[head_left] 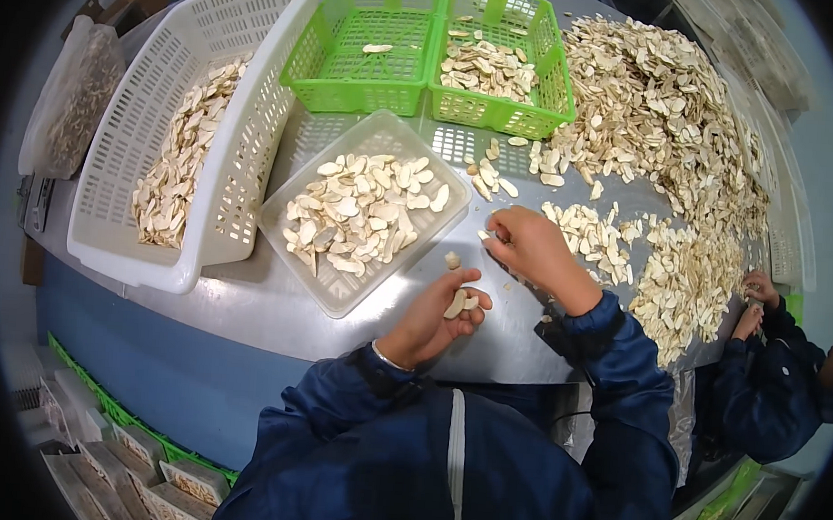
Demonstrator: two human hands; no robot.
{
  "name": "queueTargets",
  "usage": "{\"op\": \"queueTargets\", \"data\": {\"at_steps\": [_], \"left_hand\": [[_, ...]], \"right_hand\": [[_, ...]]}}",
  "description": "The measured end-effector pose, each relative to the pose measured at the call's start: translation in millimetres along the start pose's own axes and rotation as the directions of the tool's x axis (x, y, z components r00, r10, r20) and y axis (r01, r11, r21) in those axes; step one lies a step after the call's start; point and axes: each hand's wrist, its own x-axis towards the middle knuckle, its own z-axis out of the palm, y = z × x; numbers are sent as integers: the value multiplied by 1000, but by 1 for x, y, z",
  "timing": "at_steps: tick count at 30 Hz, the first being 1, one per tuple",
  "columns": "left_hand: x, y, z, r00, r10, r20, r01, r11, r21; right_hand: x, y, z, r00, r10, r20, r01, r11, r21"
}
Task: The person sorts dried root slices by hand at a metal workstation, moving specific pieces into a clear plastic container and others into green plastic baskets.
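Palm up over the near edge of the metal table, my left hand has its fingers curled around a few pale dried slices. My right hand is above the table to the right, thumb and fingers pinched together. A pale slice's tip shows at those fingertips; the rest is hidden. Left of both hands stands a shallow translucent tray with many similar slices in it. Just beyond my right hand lies a small group of loose slices. More slices spread to its right.
A large white perforated basket with slices stands at the left. Two green baskets sit at the back. A big heap of slices covers the table's right side. A co-worker's hands are at the far right. A clear bag stands far left.
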Motion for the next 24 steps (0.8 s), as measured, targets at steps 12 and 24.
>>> {"op": "queueTargets", "data": {"at_steps": [12,24], "left_hand": [[-7,4,-10,999,32,-14,-32,999,26],[-9,2,-9,992,108,-57,-104,992,71]], "right_hand": [[1,4,17,974,-168,-150,140,973,-182],[-18,-34,20,936,-308,-170,342,911,232]]}}
